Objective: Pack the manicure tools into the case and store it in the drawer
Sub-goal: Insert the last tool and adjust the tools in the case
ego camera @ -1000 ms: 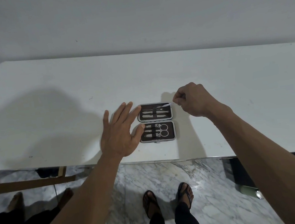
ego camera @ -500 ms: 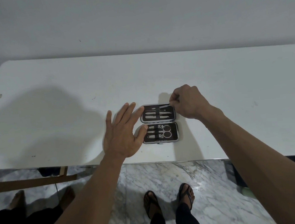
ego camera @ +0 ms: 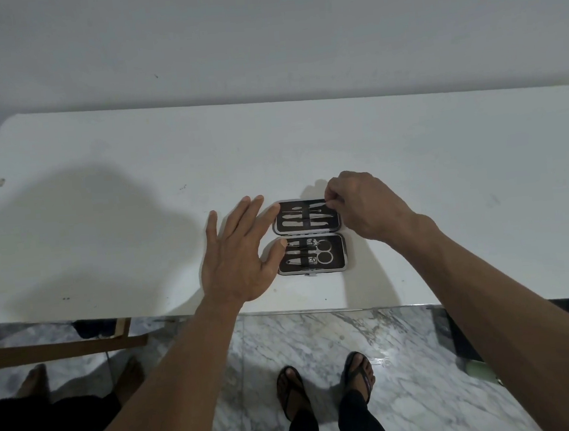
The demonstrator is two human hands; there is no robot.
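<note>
A small manicure case point(ego camera: 342, 249) lies open flat on the white table point(ego camera: 103, 210), dark inside with a silver rim. Its near half holds scissors point(ego camera: 324, 251) and clippers under a strap; its far half holds several slim metal tools. My right hand point(ego camera: 364, 205) pinches the end of a thin metal tool point(ego camera: 316, 206) at the top right of the far half. My left hand point(ego camera: 241, 253) rests flat with fingers spread against the case's left edge, holding nothing.
The table's near edge point(ego camera: 284, 310) runs just below the case. Below it are a marble floor, my feet in sandals point(ego camera: 325, 383), a wooden frame at lower left and another person's feet point(ego camera: 36, 381). A white wall stands behind the table.
My right hand has moved left and down onto the far half of the case, bringing the thin tool down into its top row. The left hand stayed by the case's left edge.
</note>
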